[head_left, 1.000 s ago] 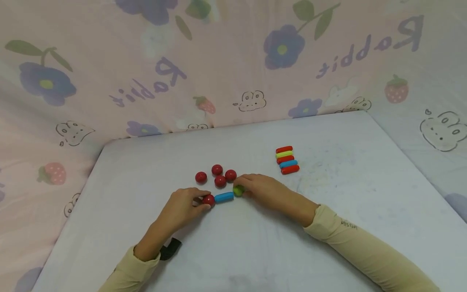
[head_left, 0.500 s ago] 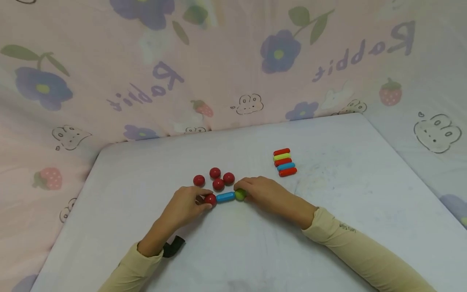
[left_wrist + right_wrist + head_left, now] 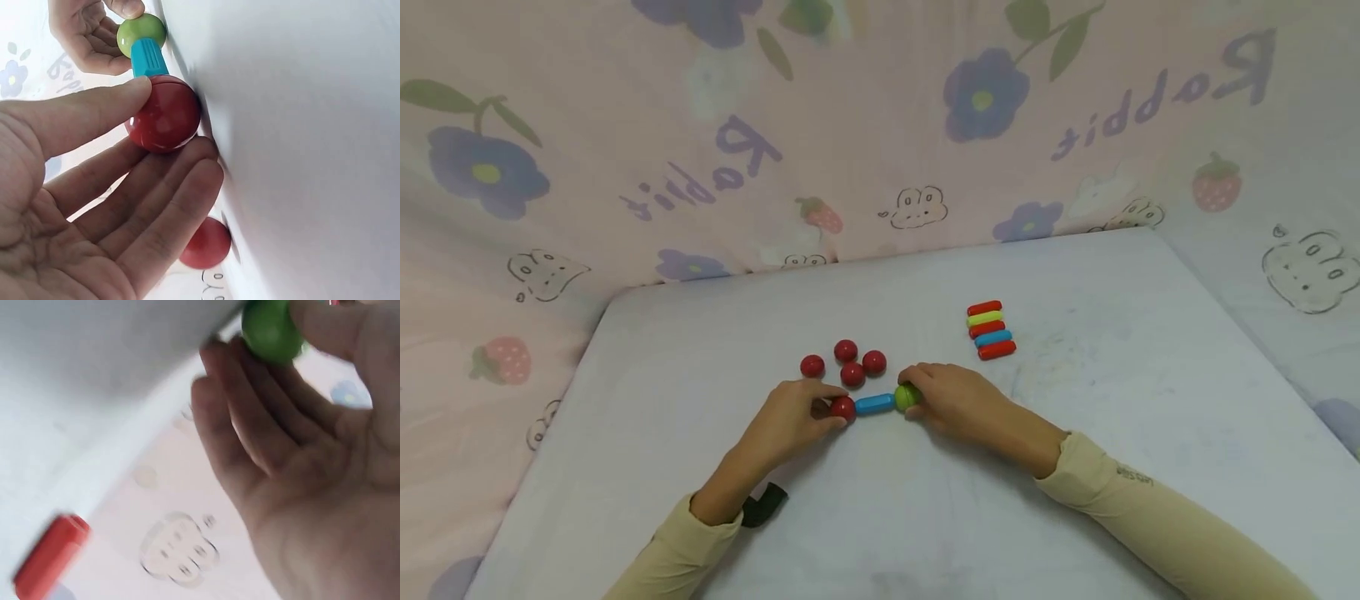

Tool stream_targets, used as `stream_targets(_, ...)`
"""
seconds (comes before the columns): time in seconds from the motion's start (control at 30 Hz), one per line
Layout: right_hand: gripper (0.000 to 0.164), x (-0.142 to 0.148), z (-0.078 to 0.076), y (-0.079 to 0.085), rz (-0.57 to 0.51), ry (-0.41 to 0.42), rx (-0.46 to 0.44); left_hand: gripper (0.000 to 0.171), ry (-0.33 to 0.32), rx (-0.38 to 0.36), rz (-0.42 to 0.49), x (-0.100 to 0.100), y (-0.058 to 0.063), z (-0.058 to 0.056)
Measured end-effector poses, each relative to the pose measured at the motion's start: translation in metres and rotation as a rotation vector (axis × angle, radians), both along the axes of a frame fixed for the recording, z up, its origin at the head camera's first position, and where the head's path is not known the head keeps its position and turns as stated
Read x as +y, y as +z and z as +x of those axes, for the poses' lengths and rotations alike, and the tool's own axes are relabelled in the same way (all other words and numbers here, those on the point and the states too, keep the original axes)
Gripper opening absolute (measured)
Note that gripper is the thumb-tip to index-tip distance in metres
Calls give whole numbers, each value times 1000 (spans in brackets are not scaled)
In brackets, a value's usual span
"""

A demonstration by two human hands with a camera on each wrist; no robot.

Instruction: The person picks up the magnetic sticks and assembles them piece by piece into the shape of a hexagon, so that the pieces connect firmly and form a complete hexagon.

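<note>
Thumb and fingers of the left hand [image 3: 790, 421] pinched one red ball [image 3: 843, 408], parted only about as far as the ball was wide. Opposite it, I watched the right hand [image 3: 958, 404] hold a green ball [image 3: 907, 397] in the same way, between thumb and fingertips. A blue stick [image 3: 875, 404] ran between the two, touching each ball with one end (from my feeds I could not tell whether the ends went inside). I had this short row roughly midway between the left and right edges of the white surface [image 3: 1037, 533], well in from the far edge.

Just beyond the row, toward the far edge, I counted four loose red balls [image 3: 852, 374], three close together and one slightly apart on the side of the left edge. Nearer the far right corner, five short sticks [image 3: 987, 328] lay side by side: red, yellow, red, blue and red, counted from the far edge.

A dark curved piece [image 3: 766, 505] showed beside the left wrist, partly hidden by the beige sleeve [image 3: 681, 546]; I could not make out what it was. Past the far edge rose a pale pink cloth [image 3: 865, 117] printed with flowers, strawberries and rabbit faces.
</note>
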State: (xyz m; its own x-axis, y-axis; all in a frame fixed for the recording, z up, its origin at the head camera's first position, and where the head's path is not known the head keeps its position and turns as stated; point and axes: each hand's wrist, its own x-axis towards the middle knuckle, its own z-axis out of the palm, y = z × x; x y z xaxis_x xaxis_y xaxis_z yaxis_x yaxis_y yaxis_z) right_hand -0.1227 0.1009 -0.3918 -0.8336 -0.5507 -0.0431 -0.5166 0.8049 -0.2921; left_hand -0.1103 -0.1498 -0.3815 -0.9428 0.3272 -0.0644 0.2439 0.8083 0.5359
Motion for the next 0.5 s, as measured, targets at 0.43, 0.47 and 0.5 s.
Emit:
stream_targets(0.43, 46, 16, 5, -4, -52, -6, 5, 34, -22, 19, -26, 10, -1, 5)
stream_targets(0.47, 46, 18, 5, -4, -51, -2, 18, 34, -24, 21, -27, 11, -1, 5)
stream_targets(0.5, 45, 19, 4, -4, -49, 3, 27, 34, -24, 19, -26, 12, 0, 5)
